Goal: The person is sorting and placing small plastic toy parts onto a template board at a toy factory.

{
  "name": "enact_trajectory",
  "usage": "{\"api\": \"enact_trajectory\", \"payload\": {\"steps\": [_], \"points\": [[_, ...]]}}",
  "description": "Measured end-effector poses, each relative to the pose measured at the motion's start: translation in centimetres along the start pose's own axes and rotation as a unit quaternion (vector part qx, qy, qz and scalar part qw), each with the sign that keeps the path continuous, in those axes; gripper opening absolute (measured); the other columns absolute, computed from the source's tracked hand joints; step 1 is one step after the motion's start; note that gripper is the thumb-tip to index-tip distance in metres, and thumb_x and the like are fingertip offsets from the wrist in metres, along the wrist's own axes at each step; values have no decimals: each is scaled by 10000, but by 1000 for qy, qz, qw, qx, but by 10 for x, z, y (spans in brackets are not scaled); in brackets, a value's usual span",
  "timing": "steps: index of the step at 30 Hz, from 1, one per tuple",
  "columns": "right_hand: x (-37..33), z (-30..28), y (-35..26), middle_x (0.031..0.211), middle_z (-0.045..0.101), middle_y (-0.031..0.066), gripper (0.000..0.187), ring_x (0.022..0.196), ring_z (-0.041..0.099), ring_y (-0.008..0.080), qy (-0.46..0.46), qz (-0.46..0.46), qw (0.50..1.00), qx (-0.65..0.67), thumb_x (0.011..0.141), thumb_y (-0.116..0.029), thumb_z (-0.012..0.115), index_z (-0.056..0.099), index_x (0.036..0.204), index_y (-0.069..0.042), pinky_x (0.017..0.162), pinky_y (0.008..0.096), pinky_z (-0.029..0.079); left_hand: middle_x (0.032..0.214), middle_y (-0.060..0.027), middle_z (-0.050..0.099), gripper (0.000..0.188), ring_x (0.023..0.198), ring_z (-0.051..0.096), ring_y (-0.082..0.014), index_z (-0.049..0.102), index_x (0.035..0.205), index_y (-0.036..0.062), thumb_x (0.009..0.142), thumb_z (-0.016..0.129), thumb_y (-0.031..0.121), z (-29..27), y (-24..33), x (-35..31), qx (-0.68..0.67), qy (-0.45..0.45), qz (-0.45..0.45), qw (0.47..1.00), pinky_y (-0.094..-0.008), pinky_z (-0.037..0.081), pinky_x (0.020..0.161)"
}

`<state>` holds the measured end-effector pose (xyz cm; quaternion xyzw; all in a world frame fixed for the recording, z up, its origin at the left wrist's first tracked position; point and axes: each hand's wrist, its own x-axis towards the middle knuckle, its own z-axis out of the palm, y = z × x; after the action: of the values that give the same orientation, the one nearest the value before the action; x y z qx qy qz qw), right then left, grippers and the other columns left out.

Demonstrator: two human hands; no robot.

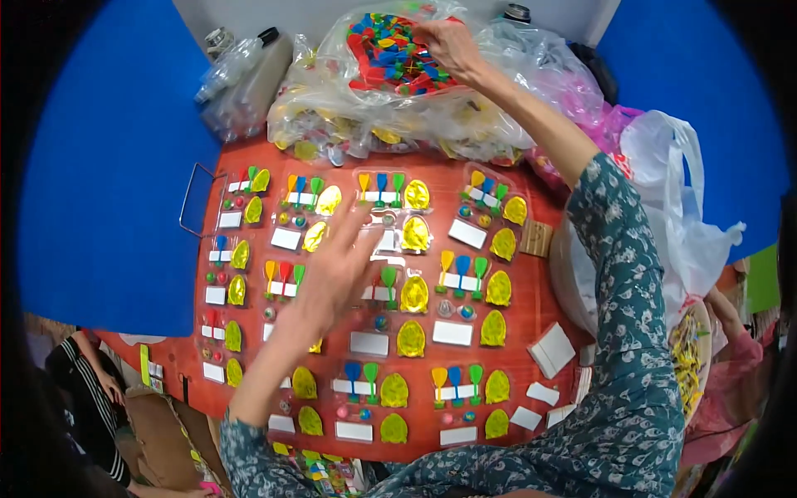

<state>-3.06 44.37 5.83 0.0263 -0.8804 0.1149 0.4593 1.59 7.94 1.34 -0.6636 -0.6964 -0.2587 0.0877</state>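
My right hand (449,51) is at the far side of the table, at the right edge of an open bag (355,51) full of small red, blue, green and yellow dart-shaped plastic pieces (397,62). Its fingers are curled together; what they hold, if anything, is hidden. My left hand (332,270) hovers over the middle of the table with fingers stretched out, slightly blurred, and nothing visible in it. Below it lie rows of clear plastic trays (379,332), partly covered by this hand. Many hold dart-shaped pieces, small balls, white cards (452,333) and shiny yellow oval pieces (413,294).
Clear plastic bags (332,124) crowd the table's far edge beside a large plastic bottle (249,91). A white bag (656,158) stands at the right, near a wooden block (536,239) and a white card stack (552,350). Other people (83,390) sit at both sides.
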Motion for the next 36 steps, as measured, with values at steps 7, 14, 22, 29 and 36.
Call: {"api": "enact_trajectory", "payload": {"steps": [7,14,22,29,36], "points": [[44,86,33,728,612,172,124,721,607,347,-68,-4,985,-158,726,-128,564,622,770,-27,620,441,483,1164,-175,548,238,1169,468,-371,584,1029,4,811,623,91,33,-74,97,-43,89,-17,995,-418,404,947],[49,77,106,573,565,175,157,582,594,308,22,60,960,-274,688,-187,576,639,660,-46,552,419,464,961,-174,638,201,907,624,-303,634,945,-13,785,645,109,39,-92,121,-169,181,-74,966,-337,482,803],[46,0,52,710,635,69,126,545,585,134,-111,326,827,444,869,-139,596,641,860,-22,486,251,496,906,-157,645,424,852,615,-210,544,1129,-71,858,597,251,26,-112,207,-338,281,-149,886,-291,487,764],[32,-10,25,781,650,102,244,623,615,204,-188,217,948,136,875,-231,537,616,807,-11,545,348,475,751,-106,629,261,569,593,-156,552,971,-45,915,516,207,46,-136,229,-537,179,-267,780,-254,510,514],[-3,-57,129,709,599,144,152,679,595,314,-107,-17,894,-434,705,-229,615,583,706,-80,545,453,458,791,-105,637,191,613,607,-141,547,1010,-15,903,527,142,57,-139,206,-584,178,-327,721,-232,505,530]]}}
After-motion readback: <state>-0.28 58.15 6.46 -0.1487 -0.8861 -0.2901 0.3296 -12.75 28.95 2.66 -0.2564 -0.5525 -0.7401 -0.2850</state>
